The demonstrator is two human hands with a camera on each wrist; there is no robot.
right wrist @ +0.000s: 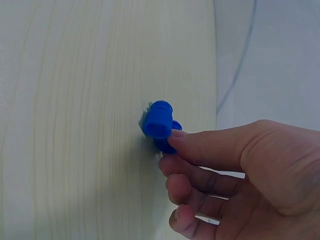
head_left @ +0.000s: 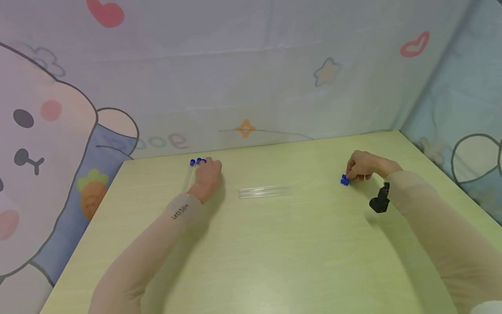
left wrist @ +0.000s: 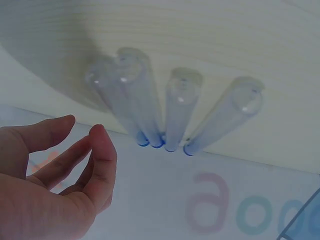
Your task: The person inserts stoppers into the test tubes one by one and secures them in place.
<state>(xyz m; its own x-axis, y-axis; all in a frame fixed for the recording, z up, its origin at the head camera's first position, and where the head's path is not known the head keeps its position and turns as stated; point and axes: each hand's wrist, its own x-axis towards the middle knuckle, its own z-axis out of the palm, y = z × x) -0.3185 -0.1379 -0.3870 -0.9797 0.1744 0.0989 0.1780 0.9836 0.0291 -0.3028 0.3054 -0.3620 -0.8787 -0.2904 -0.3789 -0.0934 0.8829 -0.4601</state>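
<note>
My left hand (head_left: 208, 176) is at the back left of the table, close beside several clear test tubes (left wrist: 185, 102) fitted with blue caps (head_left: 192, 162). Its thumb and fingers are loosely bent with a gap between them, and nothing is in it. At the right, my right hand (head_left: 364, 165) pinches a blue cap (right wrist: 164, 146) between thumb and forefinger, low over the table. Another blue cap (right wrist: 159, 121) stands right against it, its hollow end toward the camera. The thumb partly hides the pinched cap.
Clear tubes (head_left: 264, 192) with no caps lie side by side across the middle of the table (head_left: 251, 244). A printed cloth (head_left: 251, 78) hangs behind the table's back edge. A black wrist mount (head_left: 379, 201) sticks out below my right wrist.
</note>
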